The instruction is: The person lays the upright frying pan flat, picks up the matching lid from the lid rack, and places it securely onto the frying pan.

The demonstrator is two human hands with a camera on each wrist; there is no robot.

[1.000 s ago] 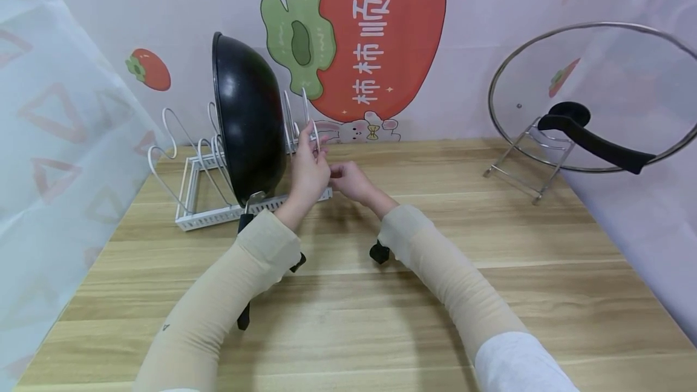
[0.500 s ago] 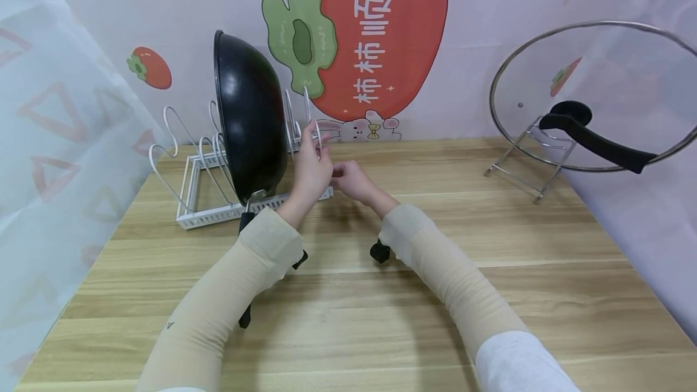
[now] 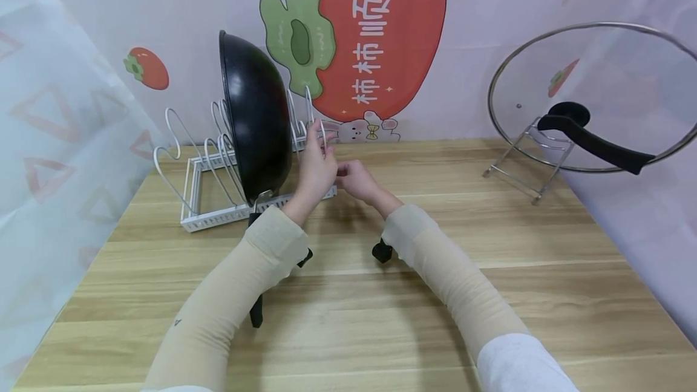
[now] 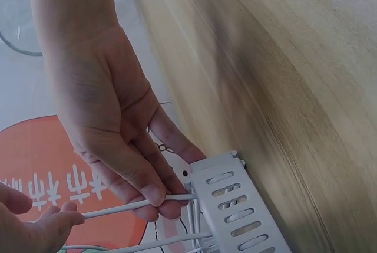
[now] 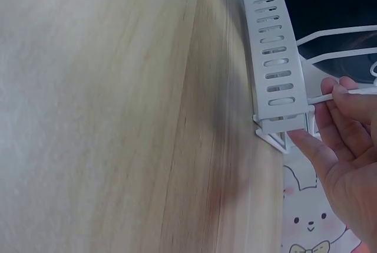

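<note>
A black wok [image 3: 258, 120] stands on edge in a white wire pan rack [image 3: 215, 219] on the left of the table. Part of its black handle [image 3: 256, 314] is hidden behind the left sleeve. My left hand [image 3: 317, 165] pinches the wire divider [image 3: 308, 103] at the rack's right end, partway up. Lower down, my right hand [image 3: 359, 183] pinches that same wire near the slotted base. In the right wrist view, one finger of the right hand [image 5: 347, 158] reaches the end of the rack base [image 5: 277, 85]. Both hands show in the left wrist view, the left hand [image 4: 44, 229] only partly.
A large glass lid [image 3: 610, 26] with a black knob handle [image 3: 599, 141] leans on a small metal stand [image 3: 523, 183] at the right. A patterned cloth [image 3: 463, 95] hangs behind the wooden table [image 3: 348, 331]. More wire loops [image 3: 174, 132] rise from the rack's left part.
The rack, with the wok in it, has shifted slightly to the right. Both hands have moved a little to the right along with it, keeping their grip on the wire.
</note>
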